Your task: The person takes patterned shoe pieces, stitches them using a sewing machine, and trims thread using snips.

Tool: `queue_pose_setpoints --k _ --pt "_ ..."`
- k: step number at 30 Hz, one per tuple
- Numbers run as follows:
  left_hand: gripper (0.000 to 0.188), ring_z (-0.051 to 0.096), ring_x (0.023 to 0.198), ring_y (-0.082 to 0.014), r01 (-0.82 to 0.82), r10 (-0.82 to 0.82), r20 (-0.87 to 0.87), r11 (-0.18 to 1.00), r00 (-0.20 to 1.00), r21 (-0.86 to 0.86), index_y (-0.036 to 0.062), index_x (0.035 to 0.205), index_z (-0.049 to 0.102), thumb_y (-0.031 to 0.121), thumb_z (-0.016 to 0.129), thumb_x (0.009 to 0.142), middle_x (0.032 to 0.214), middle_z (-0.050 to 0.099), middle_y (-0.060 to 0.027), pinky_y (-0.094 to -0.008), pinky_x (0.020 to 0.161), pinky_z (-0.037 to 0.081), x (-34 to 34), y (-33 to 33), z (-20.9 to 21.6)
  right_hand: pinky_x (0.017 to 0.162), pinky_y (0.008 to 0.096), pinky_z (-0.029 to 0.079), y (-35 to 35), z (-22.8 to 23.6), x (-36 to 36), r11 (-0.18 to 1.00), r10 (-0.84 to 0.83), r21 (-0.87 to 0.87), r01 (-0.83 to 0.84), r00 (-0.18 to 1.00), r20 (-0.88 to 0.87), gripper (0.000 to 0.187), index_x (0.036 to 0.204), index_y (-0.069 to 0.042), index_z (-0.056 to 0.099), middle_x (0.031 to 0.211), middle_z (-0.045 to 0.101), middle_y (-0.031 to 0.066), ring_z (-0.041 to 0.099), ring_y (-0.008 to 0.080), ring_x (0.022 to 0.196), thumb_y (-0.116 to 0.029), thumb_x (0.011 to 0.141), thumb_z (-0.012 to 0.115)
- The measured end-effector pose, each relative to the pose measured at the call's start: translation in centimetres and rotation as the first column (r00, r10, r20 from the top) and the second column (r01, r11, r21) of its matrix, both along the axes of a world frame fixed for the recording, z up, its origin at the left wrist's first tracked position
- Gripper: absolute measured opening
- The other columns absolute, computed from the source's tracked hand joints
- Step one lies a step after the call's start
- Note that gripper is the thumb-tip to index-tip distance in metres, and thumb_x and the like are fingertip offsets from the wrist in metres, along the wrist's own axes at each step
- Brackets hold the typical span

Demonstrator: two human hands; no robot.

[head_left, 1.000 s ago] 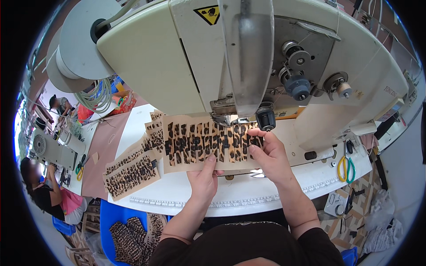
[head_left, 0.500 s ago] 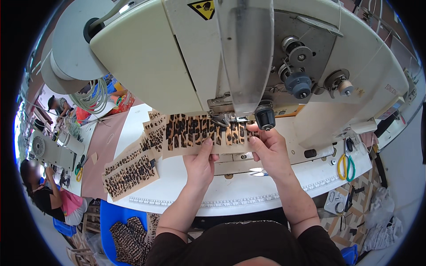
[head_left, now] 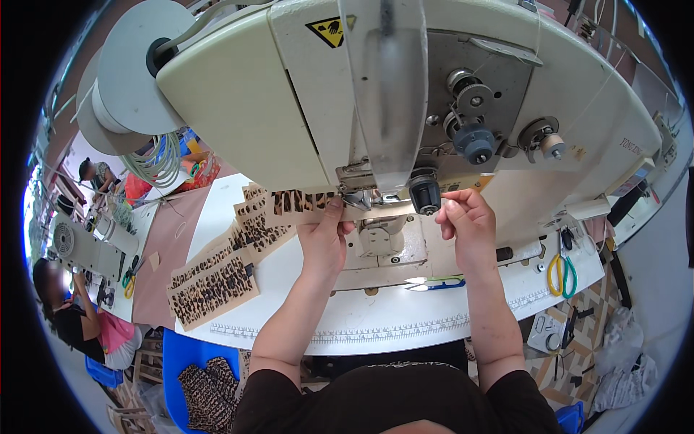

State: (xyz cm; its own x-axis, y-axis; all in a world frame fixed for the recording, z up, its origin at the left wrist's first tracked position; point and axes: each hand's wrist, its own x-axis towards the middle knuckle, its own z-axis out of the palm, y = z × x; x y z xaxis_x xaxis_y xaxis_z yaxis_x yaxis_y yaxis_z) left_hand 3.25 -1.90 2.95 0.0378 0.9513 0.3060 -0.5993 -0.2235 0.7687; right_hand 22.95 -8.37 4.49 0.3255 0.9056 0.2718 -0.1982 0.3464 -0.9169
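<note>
A leopard-print strip with a pale tan margin (head_left: 298, 203) lies at the sewing machine's presser foot (head_left: 361, 199). My left hand (head_left: 323, 235) pinches its near edge, thumb on top, just left of the foot. The strip's pale edge runs on rightward beneath the foot toward my right hand (head_left: 468, 223). That hand is closed, fingertips together just right of the dark round knob (head_left: 425, 194). Whatever sits between those fingertips is too small to make out. Left of the machine, more leopard-print pieces on tan backing (head_left: 213, 289) spread over the white table (head_left: 289, 329).
Blue thread snips (head_left: 436, 283) lie in front of the needle plate. Yellow-and-green-handled scissors (head_left: 562, 273) rest at the table's right end. A blue bin (head_left: 177, 354) below holds leopard-print cloth (head_left: 210, 394). Another person (head_left: 79, 318) sits at a machine on the far left.
My right hand has moved right, off the printed part of the strip. The strip has shifted away from me under the foot, baring the needle plate. My left hand still pinches it.
</note>
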Motion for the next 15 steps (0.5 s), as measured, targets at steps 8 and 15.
queue_pose_setpoints --k 8,15 --pt "0.015 0.054 0.067 -0.0136 0.051 -0.052 -0.093 0.999 0.994 -0.008 0.0041 0.098 0.049 0.004 0.05 0.083 0.085 0.054 -0.0057 -0.0256 0.056 0.046 1.8 2.6 2.2 0.05 0.0169 0.036 2.8 1.0 4.9 0.977 -0.208 0.073 0.202 0.975 0.073 0.011 0.091 -0.005 0.054 0.078 0.058 0.0012 0.046 0.0036 0.055 -0.011 0.081 0.052" --pt "0.022 0.055 0.081 -0.0161 0.271 -0.303 -0.171 0.945 0.938 -0.184 0.0052 0.103 0.049 0.017 0.05 0.085 0.095 0.055 -0.0061 -0.0302 0.066 0.048 2.2 4.6 3.2 0.046 0.0197 0.038 4.8 3.0 3.9 0.989 0.012 -0.144 -0.028 0.994 -0.108 0.019 0.093 -0.003 0.051 0.081 0.056 0.0035 0.049 0.0059 0.058 -0.01 0.076 0.055"
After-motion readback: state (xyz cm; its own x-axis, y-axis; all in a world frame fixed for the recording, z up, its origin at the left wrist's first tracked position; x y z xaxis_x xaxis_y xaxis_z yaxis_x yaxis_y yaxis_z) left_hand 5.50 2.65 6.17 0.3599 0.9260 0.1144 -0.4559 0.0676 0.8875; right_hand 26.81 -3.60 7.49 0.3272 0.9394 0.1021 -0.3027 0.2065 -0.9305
